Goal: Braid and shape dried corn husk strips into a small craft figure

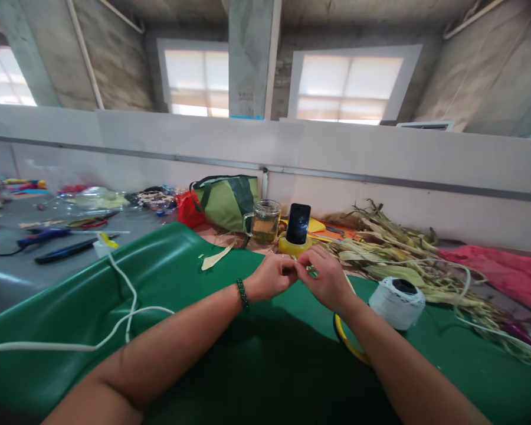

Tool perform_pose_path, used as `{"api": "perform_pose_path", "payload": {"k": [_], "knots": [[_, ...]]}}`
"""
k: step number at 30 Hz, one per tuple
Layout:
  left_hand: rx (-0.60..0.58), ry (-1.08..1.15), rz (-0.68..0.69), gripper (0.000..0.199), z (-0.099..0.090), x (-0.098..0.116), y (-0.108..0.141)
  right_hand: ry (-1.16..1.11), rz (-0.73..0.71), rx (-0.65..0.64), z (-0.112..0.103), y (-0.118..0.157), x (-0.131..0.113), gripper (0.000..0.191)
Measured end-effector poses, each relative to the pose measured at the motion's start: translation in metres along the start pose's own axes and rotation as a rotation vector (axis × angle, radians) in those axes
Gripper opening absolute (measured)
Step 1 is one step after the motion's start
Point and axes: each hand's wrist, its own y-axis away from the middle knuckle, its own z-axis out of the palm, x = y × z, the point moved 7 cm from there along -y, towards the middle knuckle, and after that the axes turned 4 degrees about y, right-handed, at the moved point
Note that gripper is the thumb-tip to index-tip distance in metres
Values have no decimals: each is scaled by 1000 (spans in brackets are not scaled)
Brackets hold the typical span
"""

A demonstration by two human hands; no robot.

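A tiny pale bit (311,270) is pinched in front of the phone (298,223)
The left hand (271,277) and the right hand (326,277) meet just on the near side of the phone, fingertips pinched together on the bit (it is so small that I can't tell which way its long side points). It sits between them, so neither hand is nearer. Left of the phone is a glass mug (265,224); right of it are dry husks (392,242) and, closer in, a big white spool (392,306)
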Motion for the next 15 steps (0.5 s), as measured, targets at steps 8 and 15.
{"api": "perform_pose_path", "payload": {"k": [8, 15], "knots": [[-5, 11, -11, 21, 4, -7, 1, -187, 45, -96, -1, -1, 0, 20], [3, 187, -30, 29, 15, -18, 2, -243, 123, -69, 2, 1, 0, 19]]}}
